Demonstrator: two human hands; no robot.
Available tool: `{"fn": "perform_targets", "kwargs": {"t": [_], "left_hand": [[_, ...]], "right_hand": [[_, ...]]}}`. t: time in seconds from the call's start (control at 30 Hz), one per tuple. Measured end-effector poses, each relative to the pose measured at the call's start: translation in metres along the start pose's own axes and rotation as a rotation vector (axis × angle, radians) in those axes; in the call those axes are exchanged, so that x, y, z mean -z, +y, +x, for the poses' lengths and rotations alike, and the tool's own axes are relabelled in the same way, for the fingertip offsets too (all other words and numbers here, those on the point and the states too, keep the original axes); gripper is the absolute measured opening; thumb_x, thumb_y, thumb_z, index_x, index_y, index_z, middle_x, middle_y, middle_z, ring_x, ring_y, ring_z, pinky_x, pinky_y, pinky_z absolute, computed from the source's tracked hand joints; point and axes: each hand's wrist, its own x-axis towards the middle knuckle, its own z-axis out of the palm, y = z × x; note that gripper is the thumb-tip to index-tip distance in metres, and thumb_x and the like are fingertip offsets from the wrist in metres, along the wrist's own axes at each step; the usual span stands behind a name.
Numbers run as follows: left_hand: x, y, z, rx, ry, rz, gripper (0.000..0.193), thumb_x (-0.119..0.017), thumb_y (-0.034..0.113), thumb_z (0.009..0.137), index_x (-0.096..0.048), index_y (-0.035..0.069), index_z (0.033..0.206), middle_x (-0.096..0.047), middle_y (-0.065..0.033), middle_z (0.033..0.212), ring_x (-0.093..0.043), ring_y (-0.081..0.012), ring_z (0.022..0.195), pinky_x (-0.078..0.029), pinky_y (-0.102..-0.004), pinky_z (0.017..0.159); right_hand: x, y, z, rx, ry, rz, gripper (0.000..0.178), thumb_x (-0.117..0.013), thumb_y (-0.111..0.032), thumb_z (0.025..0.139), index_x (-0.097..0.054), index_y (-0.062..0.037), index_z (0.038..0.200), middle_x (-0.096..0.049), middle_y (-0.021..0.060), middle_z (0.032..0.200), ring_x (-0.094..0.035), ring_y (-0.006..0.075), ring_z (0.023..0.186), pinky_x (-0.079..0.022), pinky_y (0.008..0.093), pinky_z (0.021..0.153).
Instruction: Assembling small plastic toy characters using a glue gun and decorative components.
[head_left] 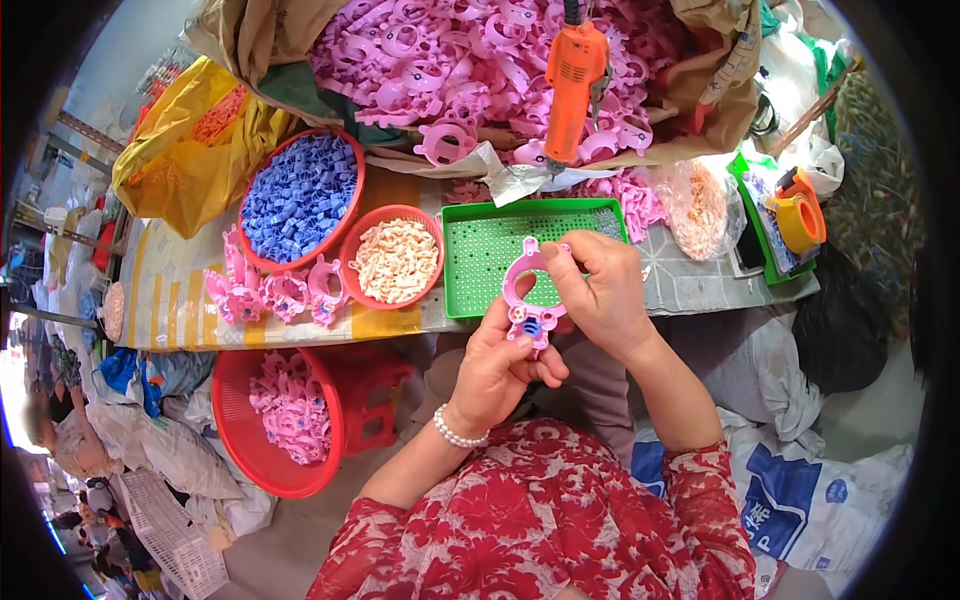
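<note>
Both my hands meet over the front of the green tray [475, 312], holding one pink ring-shaped plastic part [511, 280]. My left hand [490, 375] is closed around its lower end, thumb in front and fingers behind. A small blue piece [532, 326] sits in that end, near the left thumb. My right hand [603, 295] is closed at the ring's right side; its thumb and fingers pinch there, and the fingertips are partly hidden. An orange electric screwdriver [575, 90] hangs tip down above the tray, apart from my hands.
Red baskets hold blue pieces [302, 195] and cream pieces [397, 258]. Pink parts [430, 65] heap in a big sack behind. A few stand at the table's left [285, 292]. Orange tape [800, 222] lies right. Below left, a red basket [330, 430] holds pink parts.
</note>
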Motion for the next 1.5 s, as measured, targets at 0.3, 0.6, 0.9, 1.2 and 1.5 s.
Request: {"fn": "perform_targets", "kwargs": {"t": [0.3, 0.6, 0.9, 1.2, 1.5], "left_hand": [[0.005, -0.008, -0.001, -0.052, 0.096, 0.173, 0.063, -0.049, 0.008, 0.092, -0.013, 0.013, 0.144, -0.056, -0.0114, 0.108, -0.063, -0.0156, 0.081, -0.054, -0.0272, 0.069], [-0.001, -0.013, 0.004, -0.135, 0.155, 0.159, 0.065, -0.050, 0.007, 0.092, -0.014, 0.018, 0.144, -0.056, -0.0078, 0.108, -0.061, -0.0141, 0.087, -0.054, -0.0275, 0.072], [0.003, -0.012, 0.001, -0.011, 0.060, 0.041, 0.062, -0.048, 0.013, 0.093, -0.014, 0.017, 0.144, -0.056, -0.0164, 0.113, -0.065, -0.0213, 0.085, -0.055, -0.0282, 0.072], [0.006, -0.009, -0.001, 0.072, 0.099, 0.110, 0.046, -0.039, 0.028, 0.097, -0.033, 0.005, 0.137, -0.060, -0.0120, 0.102, -0.065, -0.0207, 0.079, -0.054, -0.0272, 0.066], [0.000, -0.008, 0.000, 0.086, 0.174, 0.182, 0.041, -0.042, 0.025, 0.097, -0.039, 0.004, 0.132, -0.062, -0.0092, 0.092, -0.065, -0.0175, 0.070, -0.054, -0.0247, 0.060]], "right_hand": [[0.015, -0.003, -0.003, 0.246, 0.060, -0.128, 0.024, -0.066, -0.016, 0.075, -0.061, -0.0034, 0.095, -0.054, 0.0138, 0.097, -0.049, 0.0290, 0.085, -0.040, 0.0388, 0.076], [0.017, -0.013, -0.018, 0.263, -0.110, -0.166, 0.037, -0.073, -0.014, 0.060, -0.061, -0.0067, 0.094, -0.053, 0.0095, 0.096, -0.049, 0.0281, 0.087, -0.038, 0.0392, 0.081], [0.010, 0.004, -0.024, -0.325, -0.088, 0.284, 0.019, -0.056, -0.017, 0.089, -0.057, -0.0004, 0.099, -0.060, 0.0067, 0.084, -0.054, 0.0080, 0.074, -0.042, 0.0214, 0.058], [0.003, 0.009, -0.023, -0.290, -0.111, 0.224, 0.018, -0.054, -0.014, 0.090, -0.059, 0.0012, 0.082, -0.056, 0.0011, 0.058, -0.047, 0.0031, 0.052, -0.036, 0.0220, 0.044], [0.000, 0.007, -0.021, -0.173, -0.037, 0.091, 0.014, -0.058, -0.009, 0.086, -0.060, 0.0026, 0.079, -0.051, 0.0041, 0.053, -0.042, 0.0049, 0.047, -0.033, 0.0245, 0.042]]}}
